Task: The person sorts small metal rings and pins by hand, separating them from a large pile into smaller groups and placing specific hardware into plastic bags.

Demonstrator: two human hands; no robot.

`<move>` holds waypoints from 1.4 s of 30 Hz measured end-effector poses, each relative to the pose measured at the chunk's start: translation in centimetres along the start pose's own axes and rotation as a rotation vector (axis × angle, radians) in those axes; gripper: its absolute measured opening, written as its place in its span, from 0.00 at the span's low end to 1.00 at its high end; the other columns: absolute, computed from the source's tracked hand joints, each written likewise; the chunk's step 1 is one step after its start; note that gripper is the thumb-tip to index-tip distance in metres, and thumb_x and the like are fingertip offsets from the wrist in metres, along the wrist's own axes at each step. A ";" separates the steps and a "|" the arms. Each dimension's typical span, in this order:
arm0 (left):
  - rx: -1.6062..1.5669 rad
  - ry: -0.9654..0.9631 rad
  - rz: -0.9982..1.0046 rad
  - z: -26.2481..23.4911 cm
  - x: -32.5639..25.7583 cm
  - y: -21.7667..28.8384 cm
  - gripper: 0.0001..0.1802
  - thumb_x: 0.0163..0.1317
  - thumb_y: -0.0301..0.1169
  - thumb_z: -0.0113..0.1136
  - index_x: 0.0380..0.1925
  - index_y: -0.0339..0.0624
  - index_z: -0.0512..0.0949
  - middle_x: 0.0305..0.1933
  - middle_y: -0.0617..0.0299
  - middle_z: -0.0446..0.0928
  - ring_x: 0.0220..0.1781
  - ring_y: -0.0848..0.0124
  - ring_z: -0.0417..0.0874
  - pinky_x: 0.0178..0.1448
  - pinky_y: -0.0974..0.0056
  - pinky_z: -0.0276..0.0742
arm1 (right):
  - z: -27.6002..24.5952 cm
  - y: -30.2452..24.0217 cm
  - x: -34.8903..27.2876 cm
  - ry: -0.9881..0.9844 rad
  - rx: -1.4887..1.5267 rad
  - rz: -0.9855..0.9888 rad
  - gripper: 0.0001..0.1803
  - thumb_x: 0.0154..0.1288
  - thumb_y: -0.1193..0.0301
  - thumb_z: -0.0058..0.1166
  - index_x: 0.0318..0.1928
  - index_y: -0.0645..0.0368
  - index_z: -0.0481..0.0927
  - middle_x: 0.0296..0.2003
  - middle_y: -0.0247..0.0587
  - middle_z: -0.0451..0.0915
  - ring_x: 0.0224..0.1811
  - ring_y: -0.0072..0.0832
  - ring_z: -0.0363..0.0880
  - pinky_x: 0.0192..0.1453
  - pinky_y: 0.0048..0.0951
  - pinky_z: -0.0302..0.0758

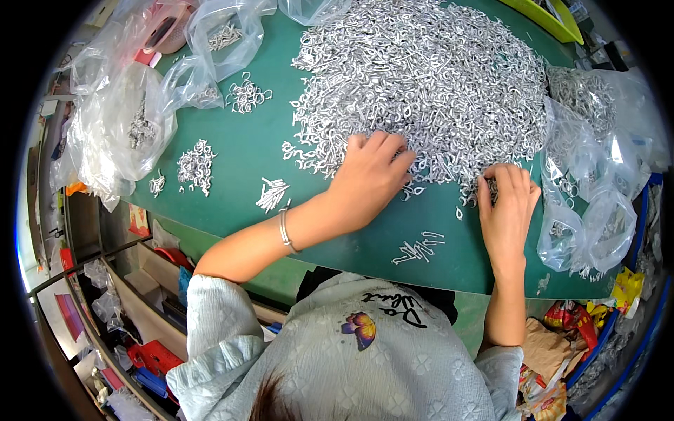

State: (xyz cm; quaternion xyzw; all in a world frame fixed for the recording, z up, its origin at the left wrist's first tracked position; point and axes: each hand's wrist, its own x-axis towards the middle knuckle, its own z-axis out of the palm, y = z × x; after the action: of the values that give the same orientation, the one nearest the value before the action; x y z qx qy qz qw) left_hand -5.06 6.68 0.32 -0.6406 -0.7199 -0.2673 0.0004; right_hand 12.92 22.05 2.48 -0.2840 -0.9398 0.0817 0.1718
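Observation:
A large heap of small silver metal hooks and loops [421, 77] covers the far middle of the green table. At its near edge my left hand [372, 175] bends its fingers into the loose pieces, with a silver bracelet [284, 230] on the wrist. Its fingertips are partly hidden, so what they pinch cannot be made out. By the heap's near right corner, my right hand [509, 210] curls thumb and fingers around a few of the metal pieces [492, 188]. Between my forearms lies a small group of thin silver pins [419, 248].
Small sorted piles sit at the left: short rods [272, 194], hooks [196, 167] and open rings [247, 95]. Clear plastic bags [116, 133] crowd the far left, and more bags [593, 224] hold metal parts at the right. A yellow-green tray [554, 21] stands at the far right.

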 end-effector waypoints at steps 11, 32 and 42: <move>-0.084 -0.001 0.054 -0.2 -1.2 0.3 0.16 0.54 0.22 0.62 0.44 0.43 0.78 0.47 0.61 0.74 0.50 0.64 0.74 0.52 0.58 0.62 | 1.8 -2.2 0.6 -0.112 0.070 -0.190 0.08 0.56 0.75 0.61 0.37 0.58 0.79 0.44 0.37 0.74 0.48 0.34 0.70 0.52 0.39 0.63; -0.025 0.012 -0.108 -1.3 -2.8 0.1 0.20 0.53 0.24 0.67 0.49 0.45 0.77 0.49 0.62 0.73 0.49 0.63 0.73 0.52 0.57 0.62 | -0.9 -1.6 -4.2 -0.038 0.334 -0.030 0.05 0.55 0.79 0.64 0.33 0.60 0.83 0.30 0.36 0.80 0.33 0.33 0.74 0.40 0.32 0.64; -0.044 0.011 -0.105 -1.5 -2.7 0.6 0.20 0.53 0.24 0.67 0.48 0.45 0.78 0.48 0.62 0.73 0.50 0.63 0.74 0.53 0.56 0.61 | -0.2 -0.4 -2.3 -0.002 0.485 0.037 0.04 0.57 0.79 0.62 0.34 0.61 0.84 0.30 0.38 0.78 0.34 0.36 0.73 0.41 0.34 0.65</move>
State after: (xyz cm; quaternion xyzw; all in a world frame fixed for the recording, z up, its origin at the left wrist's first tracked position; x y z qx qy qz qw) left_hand -4.55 3.60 0.90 -0.6005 -0.7463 -0.2860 -0.0237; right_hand 14.55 20.49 2.09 -0.2514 -0.8874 0.3084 0.2326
